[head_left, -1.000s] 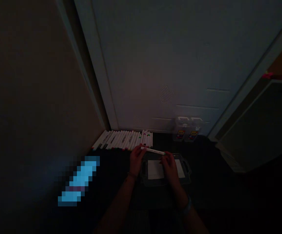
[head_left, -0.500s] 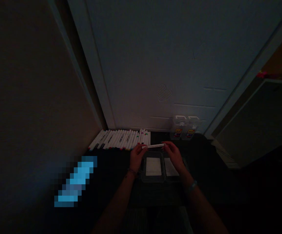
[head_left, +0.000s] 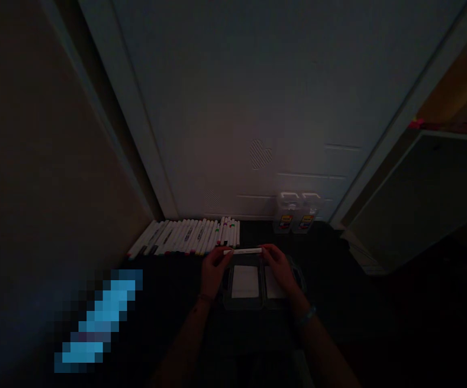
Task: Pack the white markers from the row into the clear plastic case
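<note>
left hand (head_left: pixel 214 269): pinches marker (head_left: pixel 244 251), left end | right hand (head_left: pixel 278 268): pinches its right end | case (head_left: pixel 243 304): unfolded below hands | markers (head_left: pixel 187 237): rowed farther left

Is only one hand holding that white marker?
No, the left hand and the right hand each hold one end of the white marker.

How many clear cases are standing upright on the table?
2. The left case and the right case stand side by side near the pale panel, beyond the right hand. Dark areas could hide others.
</note>
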Tool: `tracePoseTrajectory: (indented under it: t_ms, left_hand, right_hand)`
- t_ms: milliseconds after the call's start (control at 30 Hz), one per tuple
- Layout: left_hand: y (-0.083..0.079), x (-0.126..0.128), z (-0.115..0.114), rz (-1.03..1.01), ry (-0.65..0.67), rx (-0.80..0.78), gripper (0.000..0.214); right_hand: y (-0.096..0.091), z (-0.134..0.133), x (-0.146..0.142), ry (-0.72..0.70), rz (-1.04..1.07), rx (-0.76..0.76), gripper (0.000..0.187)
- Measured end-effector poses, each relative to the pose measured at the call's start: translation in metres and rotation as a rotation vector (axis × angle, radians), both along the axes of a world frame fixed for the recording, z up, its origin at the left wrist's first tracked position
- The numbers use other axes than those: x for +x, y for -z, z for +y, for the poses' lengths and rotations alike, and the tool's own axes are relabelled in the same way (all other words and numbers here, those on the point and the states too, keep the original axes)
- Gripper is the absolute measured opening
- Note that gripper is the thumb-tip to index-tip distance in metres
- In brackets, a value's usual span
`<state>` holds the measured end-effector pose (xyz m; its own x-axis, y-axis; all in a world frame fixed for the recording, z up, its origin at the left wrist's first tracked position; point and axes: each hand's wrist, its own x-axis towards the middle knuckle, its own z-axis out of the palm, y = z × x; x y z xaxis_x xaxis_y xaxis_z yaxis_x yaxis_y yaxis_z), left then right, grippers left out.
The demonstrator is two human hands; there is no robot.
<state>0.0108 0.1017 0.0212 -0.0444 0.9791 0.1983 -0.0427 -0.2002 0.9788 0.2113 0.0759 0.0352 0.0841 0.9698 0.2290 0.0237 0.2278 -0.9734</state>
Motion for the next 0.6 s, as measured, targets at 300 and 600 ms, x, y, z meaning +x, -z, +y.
tracePoseTrajectory:
  t_ms: [300,600]
  left_hand:
    - [-0.0065,-0.0003,-0.004,-0.051,0.013,-0.043,0.034]
    - [-0.0041,0.0009,-0.0027,-0.132,-0.028,-0.058,0.034]
  right_hand:
    - [-0.0038,-0.0066,-0.0006,0.014,0.082,-0.025,0.031]
    - [-0.0043,-0.0079,-0.0024,0.035,0.04,-0.021,0.033]
